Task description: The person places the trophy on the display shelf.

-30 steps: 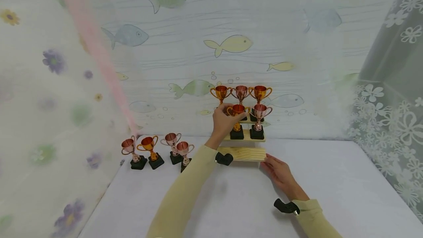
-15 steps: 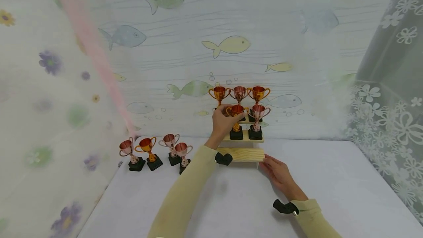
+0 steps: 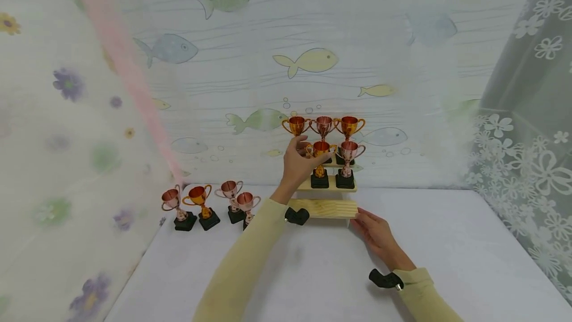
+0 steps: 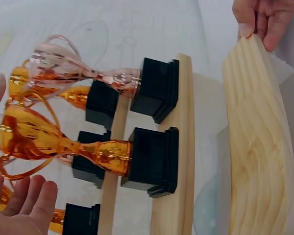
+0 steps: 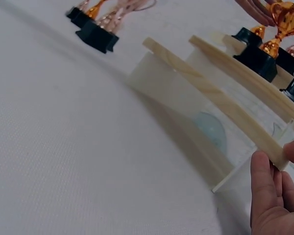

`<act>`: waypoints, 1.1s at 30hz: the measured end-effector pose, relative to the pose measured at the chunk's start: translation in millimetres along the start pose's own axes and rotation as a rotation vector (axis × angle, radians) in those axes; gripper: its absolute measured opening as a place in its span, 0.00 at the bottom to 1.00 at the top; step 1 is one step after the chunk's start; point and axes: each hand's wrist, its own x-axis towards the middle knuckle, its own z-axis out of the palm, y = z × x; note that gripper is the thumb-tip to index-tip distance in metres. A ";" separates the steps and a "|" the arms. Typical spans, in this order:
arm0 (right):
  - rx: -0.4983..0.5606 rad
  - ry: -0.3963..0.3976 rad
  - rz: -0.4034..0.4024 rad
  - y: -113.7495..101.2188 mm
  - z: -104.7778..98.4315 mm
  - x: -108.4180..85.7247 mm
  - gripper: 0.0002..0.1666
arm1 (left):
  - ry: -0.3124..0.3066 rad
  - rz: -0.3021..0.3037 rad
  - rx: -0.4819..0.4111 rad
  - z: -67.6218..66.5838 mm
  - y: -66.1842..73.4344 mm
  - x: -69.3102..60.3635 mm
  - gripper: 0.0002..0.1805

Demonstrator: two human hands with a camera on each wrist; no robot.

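Observation:
My left hand (image 3: 296, 167) is raised at a three-step wooden stand, fingers spread beside a gold trophy (image 3: 320, 172) on the middle step. In the left wrist view, the fingers and thumb of that hand (image 4: 27, 208) lie apart on either side of the gold trophy's cup (image 4: 32, 132), with gaps visible. A pink trophy (image 3: 346, 168) stands upright to its right. My right hand (image 3: 380, 240) pinches the right end of the bottom step (image 3: 328, 208); the right wrist view shows this hand (image 5: 277, 196) with thumb and fingers on the plank (image 5: 220, 100).
Three trophies, gold, pink (image 3: 323, 125) and gold, line the top step. On the table's left side stand several more: pink (image 3: 179, 210), gold (image 3: 203, 207), pink (image 3: 230, 200), and another pink one (image 3: 247, 203) partly behind my left sleeve. Patterned curtains surround the white table (image 3: 447, 242).
My left hand has shifted slightly left, its fingers spread away from the gold trophy, which stays on the middle step. My right hand keeps its hold on the bottom step.

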 end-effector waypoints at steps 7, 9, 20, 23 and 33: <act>-0.032 0.011 -0.012 -1.4 1.6 -2.8 0.35 | -0.033 0.084 -0.033 -26.2 8.3 -21.0 0.40; -0.027 0.006 -0.009 -2.2 2.0 -3.2 0.35 | -0.057 0.146 -0.059 -37.4 10.6 -29.8 0.33; -0.014 0.002 -0.014 -1.5 0.1 -1.3 0.35 | -0.034 0.462 0.076 -108.3 -11.8 -83.8 0.23; -0.014 0.003 -0.012 -1.2 0.2 -1.5 0.35 | 0.052 0.484 0.130 -124.1 -15.9 -100.2 0.22; -0.006 -0.001 -0.022 -0.8 1.1 -1.8 0.35 | 0.296 0.363 0.052 -155.9 -57.9 -128.5 0.21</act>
